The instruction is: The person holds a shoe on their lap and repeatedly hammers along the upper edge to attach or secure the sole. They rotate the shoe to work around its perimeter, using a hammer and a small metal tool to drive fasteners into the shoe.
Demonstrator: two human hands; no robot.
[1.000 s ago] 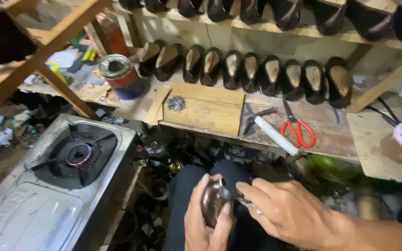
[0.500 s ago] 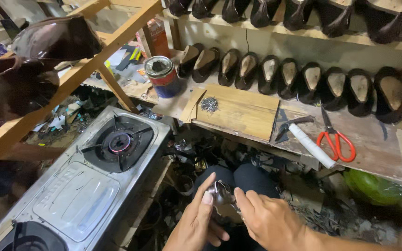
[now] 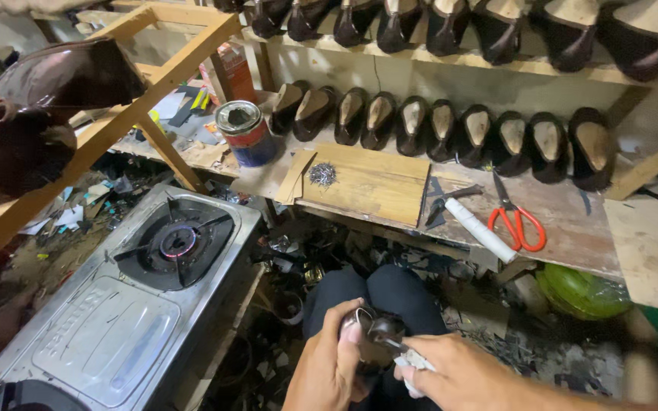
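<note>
My left hand (image 3: pixel 333 365) grips a small dark shoe (image 3: pixel 375 335) over my lap, thumb on its upper edge. My right hand (image 3: pixel 458 373) is closed on a small white piece (image 3: pixel 418 361) pressed against the side of that shoe. Both hands are low in the view, above my dark trousers (image 3: pixel 390 293). How the white piece meets the shoe is partly hidden by my fingers.
A metal gas stove (image 3: pixel 123 304) with a lit burner (image 3: pixel 179 240) stands at the left. On the wooden bench (image 3: pixel 573 221) lie a wooden board (image 3: pixel 375 186) with small nails (image 3: pixel 321 175), red-handled scissors (image 3: pixel 518 221), a hammer (image 3: pixel 470 221) and a tin can (image 3: pixel 247 133). Rows of dark shoes (image 3: pixel 451 133) line the shelves.
The view has swung left and down, bringing more of the stove and the wooden frame into sight. My hands keep working on the same shoe over my lap.
</note>
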